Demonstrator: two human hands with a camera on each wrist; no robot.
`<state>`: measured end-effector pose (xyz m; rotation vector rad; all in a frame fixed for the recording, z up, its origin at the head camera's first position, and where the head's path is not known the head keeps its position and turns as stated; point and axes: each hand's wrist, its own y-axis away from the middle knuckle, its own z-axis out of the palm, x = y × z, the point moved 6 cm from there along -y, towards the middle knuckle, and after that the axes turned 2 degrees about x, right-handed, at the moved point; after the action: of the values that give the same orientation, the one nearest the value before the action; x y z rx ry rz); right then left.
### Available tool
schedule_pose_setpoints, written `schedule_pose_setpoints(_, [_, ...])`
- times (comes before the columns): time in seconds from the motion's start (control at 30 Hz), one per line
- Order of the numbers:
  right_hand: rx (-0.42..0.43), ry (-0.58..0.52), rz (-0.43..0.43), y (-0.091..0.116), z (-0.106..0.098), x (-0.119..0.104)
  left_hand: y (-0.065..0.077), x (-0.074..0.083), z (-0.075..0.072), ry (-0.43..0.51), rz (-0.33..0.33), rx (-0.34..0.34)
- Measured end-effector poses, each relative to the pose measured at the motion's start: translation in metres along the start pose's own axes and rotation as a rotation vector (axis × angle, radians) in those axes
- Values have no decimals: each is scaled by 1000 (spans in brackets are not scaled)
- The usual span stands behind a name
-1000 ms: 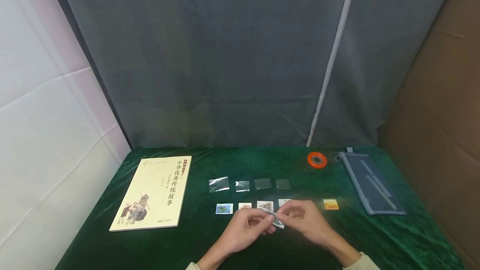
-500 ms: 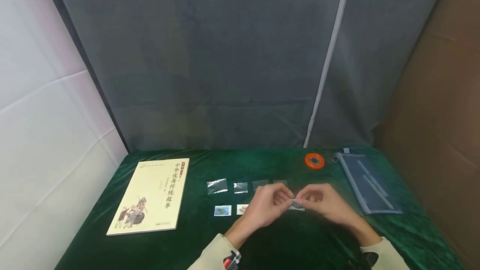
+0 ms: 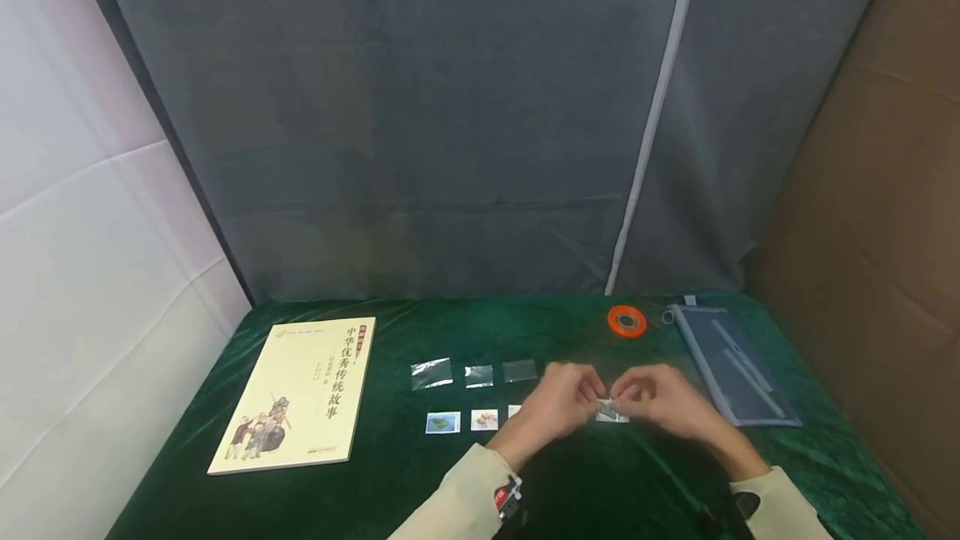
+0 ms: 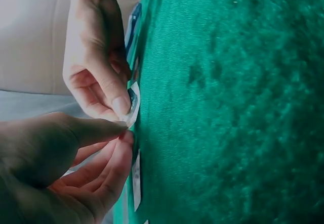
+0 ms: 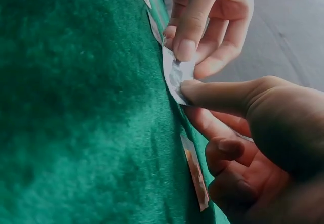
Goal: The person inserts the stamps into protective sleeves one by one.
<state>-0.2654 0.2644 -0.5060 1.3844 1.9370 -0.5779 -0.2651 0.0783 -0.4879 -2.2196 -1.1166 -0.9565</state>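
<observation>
A small postage stamp (image 3: pixel 611 413) with a white border and greyish picture is pinched between both hands, close over the green cloth. My left hand (image 3: pixel 564 400) grips its left edge between thumb and fingertips. On the other edge, my right hand (image 3: pixel 663 397) holds it the same way. In the right wrist view both thumbs lie on the face of the stamp (image 5: pixel 177 75), which bows slightly. Another stamp (image 5: pixel 195 173), orange, lies on the cloth below the right hand. More stamps (image 3: pixel 443 422) (image 3: pixel 484 420) lie in a row left of the hands, one partly covered by the left hand.
Three clear plastic sleeves (image 3: pixel 431 374) (image 3: pixel 478 377) (image 3: pixel 520 370) lie behind the stamps. A cream book (image 3: pixel 292 394) is at the left. Farther back are an orange disc (image 3: pixel 627 322) and, at the right, a blue mesh pouch (image 3: pixel 735 369) with slim tools inside.
Both hands have moved right and away from the body with the stamp, which is now held between stamps of the row. The camera view has shifted slightly.
</observation>
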Motion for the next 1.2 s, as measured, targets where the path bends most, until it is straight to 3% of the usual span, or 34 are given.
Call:
schedule_pose_setpoints(0.3, [41,44,-54,-1,4,-3,0,-1,3,-89,-19,17])
schedule_pose_setpoints(0.53, [106,122,-104,0,6,-10,2,0,2,-211,-26,42])
schedule_pose_setpoints(0.73, [155,173,-109,2,5,-10,4,-2,-1,-208,6,72])
schedule_pose_setpoints(1.0, [148,130,-149,1,6,-20,9,-19,-30,-123,44,162])
schedule_pose_setpoints(1.2, [104,130,-204,-6,23,-38,8,-32,-50,-185,27,237])
